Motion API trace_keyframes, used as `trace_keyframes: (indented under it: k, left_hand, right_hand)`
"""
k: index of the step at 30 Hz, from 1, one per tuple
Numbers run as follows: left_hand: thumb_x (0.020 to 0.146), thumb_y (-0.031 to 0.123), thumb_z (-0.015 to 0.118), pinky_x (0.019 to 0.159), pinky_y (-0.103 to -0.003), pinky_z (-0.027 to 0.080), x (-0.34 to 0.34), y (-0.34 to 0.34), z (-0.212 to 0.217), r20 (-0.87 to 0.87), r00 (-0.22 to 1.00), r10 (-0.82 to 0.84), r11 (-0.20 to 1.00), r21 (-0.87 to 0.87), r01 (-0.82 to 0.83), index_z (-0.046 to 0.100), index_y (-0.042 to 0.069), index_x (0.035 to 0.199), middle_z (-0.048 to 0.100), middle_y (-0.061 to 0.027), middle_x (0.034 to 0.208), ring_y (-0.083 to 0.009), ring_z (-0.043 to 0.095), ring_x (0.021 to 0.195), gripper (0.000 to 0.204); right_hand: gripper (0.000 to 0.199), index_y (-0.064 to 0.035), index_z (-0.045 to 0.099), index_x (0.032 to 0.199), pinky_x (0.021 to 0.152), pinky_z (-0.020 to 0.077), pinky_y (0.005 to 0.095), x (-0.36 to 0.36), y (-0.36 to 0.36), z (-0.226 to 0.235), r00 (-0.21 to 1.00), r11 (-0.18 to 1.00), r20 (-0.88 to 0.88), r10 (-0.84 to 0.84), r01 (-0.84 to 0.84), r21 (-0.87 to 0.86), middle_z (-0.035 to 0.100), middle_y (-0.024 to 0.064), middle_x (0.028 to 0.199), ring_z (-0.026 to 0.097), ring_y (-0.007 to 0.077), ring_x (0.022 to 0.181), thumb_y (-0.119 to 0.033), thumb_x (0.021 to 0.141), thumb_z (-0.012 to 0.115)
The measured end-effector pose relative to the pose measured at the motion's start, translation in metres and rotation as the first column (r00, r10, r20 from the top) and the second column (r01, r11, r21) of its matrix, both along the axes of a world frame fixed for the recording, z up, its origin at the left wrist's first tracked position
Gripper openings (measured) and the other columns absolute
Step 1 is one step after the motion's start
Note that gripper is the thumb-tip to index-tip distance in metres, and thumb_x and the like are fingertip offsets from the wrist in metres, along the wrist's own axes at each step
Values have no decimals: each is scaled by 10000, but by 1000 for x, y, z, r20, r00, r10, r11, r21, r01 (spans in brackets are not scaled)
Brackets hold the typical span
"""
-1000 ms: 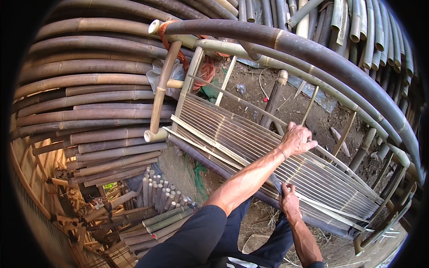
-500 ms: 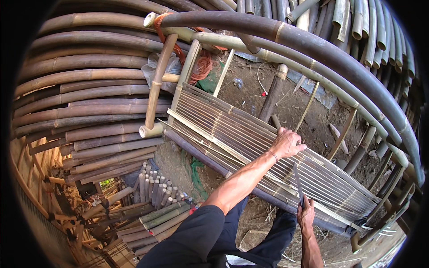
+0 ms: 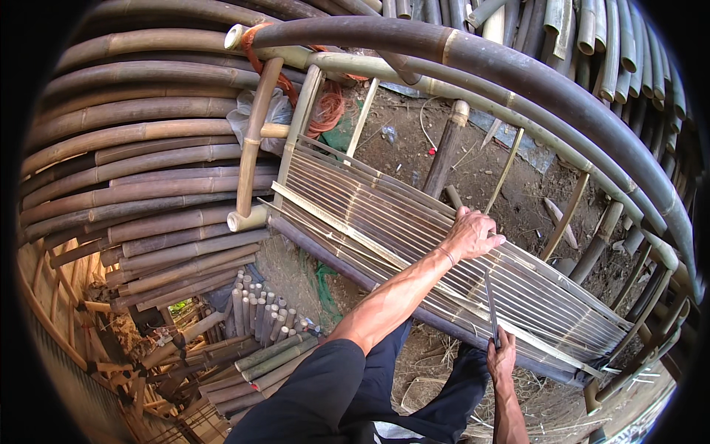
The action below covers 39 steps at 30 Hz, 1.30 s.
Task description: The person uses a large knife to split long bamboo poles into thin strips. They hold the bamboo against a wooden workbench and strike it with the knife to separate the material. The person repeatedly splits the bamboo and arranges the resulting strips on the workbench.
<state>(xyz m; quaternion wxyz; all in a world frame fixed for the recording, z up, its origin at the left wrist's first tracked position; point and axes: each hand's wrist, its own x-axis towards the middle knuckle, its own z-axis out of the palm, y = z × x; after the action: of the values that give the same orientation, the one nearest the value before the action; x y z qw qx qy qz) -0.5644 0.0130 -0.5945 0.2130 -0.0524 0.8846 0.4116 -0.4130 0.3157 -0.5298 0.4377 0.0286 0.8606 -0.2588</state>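
Note:
A slatted panel of split bamboo strips lies slantwise across a bamboo frame in front of me. My left hand is at the panel's far edge, its fingers curled over the outermost bamboo strip with the thumb pointing right. Some of its fingertips are hidden behind the hand. My right hand, lower and nearer to me, is wrapped round the dark handle of a long knife. The narrow blade points away from me, over the slats and below my left hand. A pale split strip lies along the panel's near side.
A thick dark bamboo pole arches over the far side of the frame. Stacked bamboo poles fill the left, with short cut pieces below them. Orange twine and a plastic bag sit by the frame's left corner.
The view has shifted slightly. Both hands keep nearly the same places, the left on the far strip and the right round the knife. The far slats look slightly more spread.

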Motion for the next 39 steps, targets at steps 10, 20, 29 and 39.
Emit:
trace_keyframes:
  k: [10,20,29,39]
  left_hand:
    - [848,455,643,1001,-446,275,9,-9,-18,149,988,-44,997,-63,54,676,63,1003,602,-123,1050,-265,515,1087,423]
    - [876,565,545,1177,-550,119,41,2,-50,121,952,-281,866,-396,306,279,52,1493,315,-194,1517,-361,227,1439,845]
    - [802,498,662,1184,-530,109,11,19,-30,357,900,-250,866,-334,373,266,-20,1467,292,-247,1501,-395,193,1437,932]
    - [816,412,671,1182,-491,152,26,7,-46,213,947,-239,886,-352,302,275,-26,1462,289,-247,1507,-406,210,1426,875]
  right_hand:
    - [499,-13,524,1327,780,495,421,-1,11,-2,999,999,-21,-50,50,-6,568,222,1079,612,366,868,-91,843,617]
    - [654,-109,346,1468,649,477,365,-12,110,49,889,875,-115,-443,457,162,623,129,820,586,217,696,-35,866,588]
    - [603,-102,306,1457,816,501,538,-135,298,-17,938,728,-332,-103,298,617,630,332,1003,622,489,913,-170,886,486]
    - [338,-129,582,1192,835,534,490,-177,318,-14,993,660,-90,-77,118,742,678,239,1025,655,402,983,-153,904,407]
